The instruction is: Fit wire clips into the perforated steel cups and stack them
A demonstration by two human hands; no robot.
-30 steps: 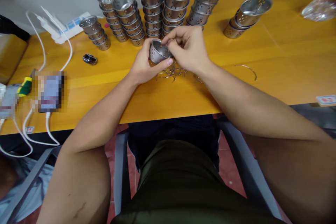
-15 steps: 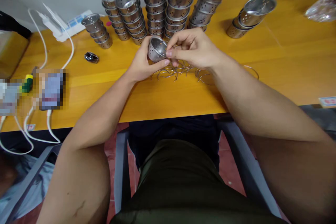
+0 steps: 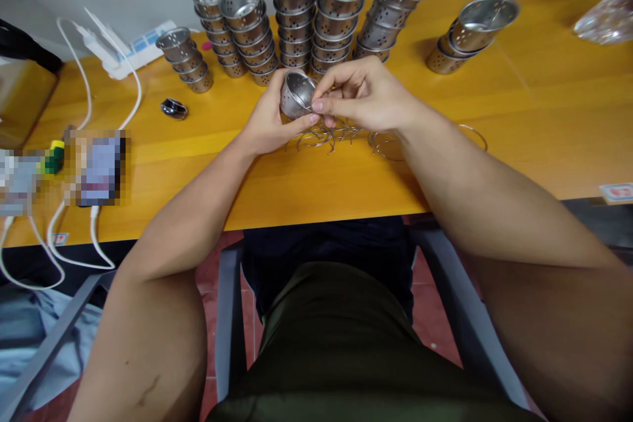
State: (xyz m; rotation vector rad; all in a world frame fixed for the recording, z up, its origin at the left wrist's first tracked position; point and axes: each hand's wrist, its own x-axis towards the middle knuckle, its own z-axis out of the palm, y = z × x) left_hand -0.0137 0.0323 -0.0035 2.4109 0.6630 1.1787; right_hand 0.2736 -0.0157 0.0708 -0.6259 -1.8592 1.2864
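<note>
Now I see the left hand (image 3: 267,115) curled around a perforated steel cup (image 3: 291,105) at twelve o'clock; the right hand (image 3: 359,97), shifted from over its mouth to its four-o'clock rim, pinches apparent wire (image 3: 303,104), bringing both together.

Left hand (image 3: 268,122) holds perforated cup (image 3: 291,103) — right hand (image 3: 366,97) pinches wire (image 3: 303,103).

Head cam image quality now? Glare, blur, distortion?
Head view: bright highlights on the clear plastic bag and the perforated metal cup; head view: cup stacks splay outward, probably wide-angle distortion; head view: loose wires look soft, phone pixelated, top-right corner dark.
</note>
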